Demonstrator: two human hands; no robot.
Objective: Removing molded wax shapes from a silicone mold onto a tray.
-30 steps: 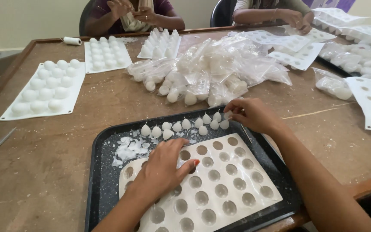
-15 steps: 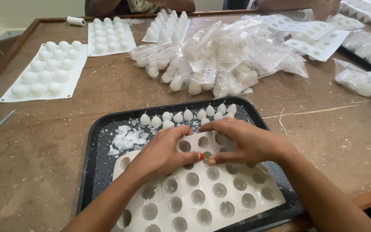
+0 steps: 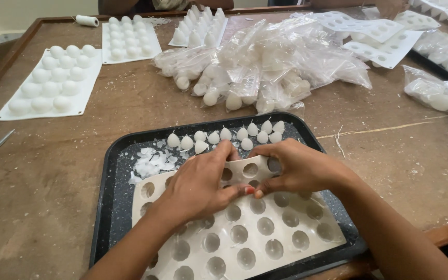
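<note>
1. My left hand [image 3: 198,184] and right hand [image 3: 296,167] are pinching the far edge of the white mould [image 3: 250,233], fingers curled shut on it.
2. The mould is lying in the black tray [image 3: 111,176], lower centre of the frame.
3. Small white candles [image 3: 224,137] are lining the tray's far edge.

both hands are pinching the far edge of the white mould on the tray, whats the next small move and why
Probably press up from under the pinched cavity to pop out one piece. The left hand and right hand grip the far edge of the white mould, flexing it. Its visible cavities look empty, and small white pieces stand in a row along the black tray beyond.
</note>
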